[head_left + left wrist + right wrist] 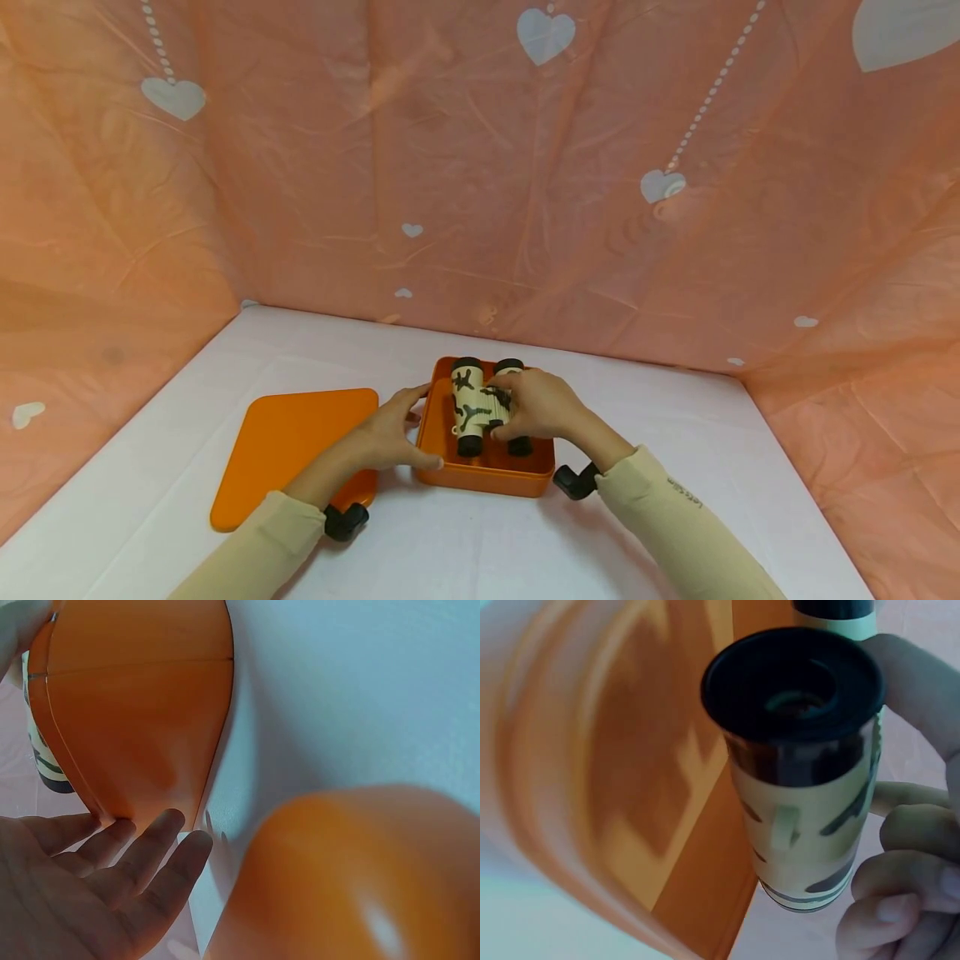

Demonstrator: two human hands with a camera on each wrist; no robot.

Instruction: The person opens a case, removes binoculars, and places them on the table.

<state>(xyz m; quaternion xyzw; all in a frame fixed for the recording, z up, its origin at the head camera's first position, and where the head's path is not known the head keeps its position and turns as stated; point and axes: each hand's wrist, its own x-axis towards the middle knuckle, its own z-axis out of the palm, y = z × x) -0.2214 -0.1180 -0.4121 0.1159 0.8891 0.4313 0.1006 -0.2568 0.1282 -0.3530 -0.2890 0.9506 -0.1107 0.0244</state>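
Note:
A pair of binoculars (471, 408), cream with dark camouflage patches and black ends, is at an orange box (480, 477), overlapping its inside in the head view. My right hand (543, 404) grips the binoculars around the middle from above and the right. One black-rimmed barrel fills the centre of the right wrist view, beside the box wall (630, 750). My left hand (386, 437) is spread along the box's left side, thumb toward the front rim. In the left wrist view its fingers (142, 855) extend, fingertips right at the box's corner.
An orange lid (300, 450) lies on the white table (480, 550) left of the box, partly under the left forearm. Pink cloth with white hearts (480, 167) hangs behind the table and on both sides. Black wrist mounts (576, 482) stick out below the wrists.

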